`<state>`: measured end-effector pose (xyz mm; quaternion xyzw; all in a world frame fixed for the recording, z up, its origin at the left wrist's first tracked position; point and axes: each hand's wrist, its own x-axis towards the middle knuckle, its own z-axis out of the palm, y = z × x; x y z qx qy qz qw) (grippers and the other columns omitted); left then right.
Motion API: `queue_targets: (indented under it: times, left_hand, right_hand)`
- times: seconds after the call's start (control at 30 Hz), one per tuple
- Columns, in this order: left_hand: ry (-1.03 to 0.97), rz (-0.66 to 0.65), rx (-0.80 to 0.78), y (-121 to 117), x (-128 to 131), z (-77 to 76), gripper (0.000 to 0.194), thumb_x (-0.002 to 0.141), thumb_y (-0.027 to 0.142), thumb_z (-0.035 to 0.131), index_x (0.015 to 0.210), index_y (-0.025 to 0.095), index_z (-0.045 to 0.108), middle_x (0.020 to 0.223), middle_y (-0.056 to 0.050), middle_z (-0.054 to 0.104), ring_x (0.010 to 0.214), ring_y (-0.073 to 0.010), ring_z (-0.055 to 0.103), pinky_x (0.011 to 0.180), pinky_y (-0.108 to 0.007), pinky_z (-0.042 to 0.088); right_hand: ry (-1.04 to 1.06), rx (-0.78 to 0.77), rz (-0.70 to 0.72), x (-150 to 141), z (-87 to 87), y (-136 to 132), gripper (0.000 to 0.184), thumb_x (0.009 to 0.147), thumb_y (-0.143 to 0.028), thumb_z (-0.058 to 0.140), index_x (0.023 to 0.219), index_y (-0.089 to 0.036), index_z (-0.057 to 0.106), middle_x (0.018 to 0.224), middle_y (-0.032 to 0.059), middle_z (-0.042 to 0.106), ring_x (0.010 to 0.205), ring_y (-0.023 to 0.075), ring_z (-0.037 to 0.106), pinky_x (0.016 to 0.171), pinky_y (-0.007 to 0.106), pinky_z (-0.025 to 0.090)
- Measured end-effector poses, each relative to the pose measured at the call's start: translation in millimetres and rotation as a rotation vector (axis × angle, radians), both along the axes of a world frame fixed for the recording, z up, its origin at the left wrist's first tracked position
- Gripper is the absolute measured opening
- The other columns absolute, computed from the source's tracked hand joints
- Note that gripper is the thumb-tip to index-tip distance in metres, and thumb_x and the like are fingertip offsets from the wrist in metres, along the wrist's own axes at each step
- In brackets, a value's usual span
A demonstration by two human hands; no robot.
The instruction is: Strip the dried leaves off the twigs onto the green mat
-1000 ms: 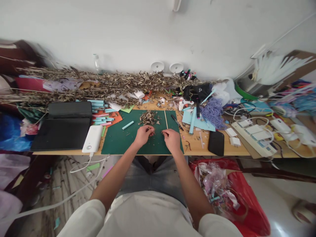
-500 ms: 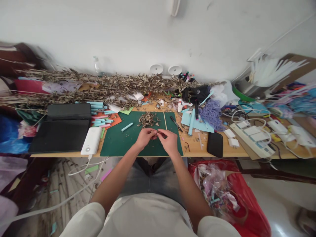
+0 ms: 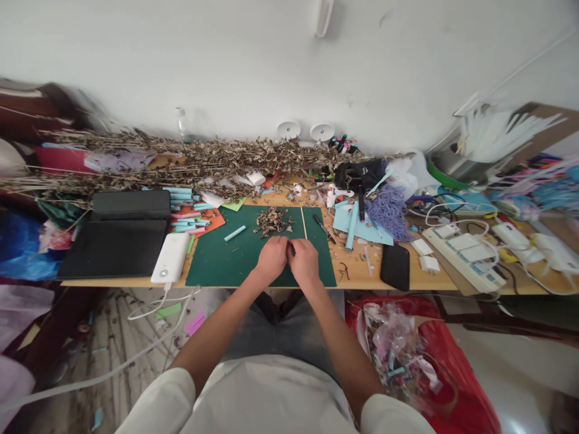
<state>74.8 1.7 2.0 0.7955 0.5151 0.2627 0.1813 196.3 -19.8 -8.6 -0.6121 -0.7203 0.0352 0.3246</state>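
Observation:
Over the near part of a green cutting mat, my left hand and my right hand meet with fingers curled and tips together. Whatever lies between the fingertips is too small or hidden to make out. Just beyond them on the mat is a small heap of dried leaves. A rolled light-blue paper tube lies left of the heap. To the right are a thin pale stick and a black pen.
Dried stalks stretch along the wall. A black tablet case, a white power bank and paper rolls are at left. At right lie purple yarn, a phone and a power strip; below hangs a red bag.
My hands have drawn closer together, with the fingers curled further inward and the knuckles turned up. The view has shifted slightly; the leaf heap, tube and stick stay in place.

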Motion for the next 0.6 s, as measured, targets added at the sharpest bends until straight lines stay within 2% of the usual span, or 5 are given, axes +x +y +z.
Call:
queue_targets:
  times: [0.13, 0.27, 0.37, 0.47, 0.6]
  left_hand:
    - [-0.109, 0.08, -0.03, 5.8, 0.9, -4.0, 0.023, 0.083, 0.009, 0.048, 0.091, 0.014, 0.068, 0.09, -0.011, 0.069, 0.085, -0.0211, 0.062, 0.08, -0.031, 0.046]
    - [-0.434, 0.075, -0.26, 14.7, -3.5, -9.6, 0.016, 0.081, 0.018, 0.059, 0.09, 0.017, 0.072, 0.083, -0.006, 0.072, 0.073, -0.0177, 0.065, 0.072, -0.028, 0.049]
    - [-0.544, 0.074, -0.384, 17.2, -3.4, -13.8, 0.02, 0.079, 0.019, 0.061, 0.094, 0.016, 0.073, 0.079, -0.005, 0.073, 0.07, -0.0174, 0.065, 0.068, -0.028, 0.049]
    - [-0.563, 0.071, -0.388, 15.5, -0.4, -15.3, 0.021, 0.079, 0.018, 0.06, 0.095, 0.015, 0.072, 0.08, -0.006, 0.073, 0.07, -0.0169, 0.065, 0.068, -0.027, 0.049]
    - [-0.551, 0.06, -0.301, 11.5, 2.7, -11.8, 0.016, 0.076, 0.015, 0.06, 0.089, 0.016, 0.07, 0.081, -0.003, 0.072, 0.07, -0.0144, 0.064, 0.067, -0.024, 0.048]
  right_hand:
    - [-0.001, -0.011, -0.095, 9.6, -1.1, -0.1, 0.02, 0.084, -0.014, 0.048, 0.084, -0.016, 0.067, 0.081, 0.0103, 0.065, 0.078, 0.0219, 0.058, 0.072, 0.032, 0.045]
    - [0.103, -0.036, -0.032, 18.5, -2.0, 0.2, 0.024, 0.083, -0.01, 0.046, 0.084, -0.016, 0.069, 0.085, 0.01, 0.067, 0.08, 0.0214, 0.061, 0.076, 0.032, 0.048]
    - [0.171, -0.042, -0.009, 19.2, -1.9, 0.9, 0.031, 0.078, -0.004, 0.043, 0.084, -0.016, 0.071, 0.091, 0.0104, 0.069, 0.085, 0.0216, 0.062, 0.082, 0.033, 0.049]
    - [0.223, -0.029, -0.015, 16.5, 1.9, 0.2, 0.033, 0.077, -0.005, 0.043, 0.091, -0.016, 0.071, 0.095, 0.011, 0.069, 0.088, 0.022, 0.063, 0.084, 0.034, 0.05]
    - [0.351, -0.035, 0.016, 14.1, 10.3, -2.4, 0.025, 0.083, -0.021, 0.052, 0.102, -0.017, 0.069, 0.094, 0.0089, 0.071, 0.08, 0.0202, 0.065, 0.076, 0.032, 0.052]
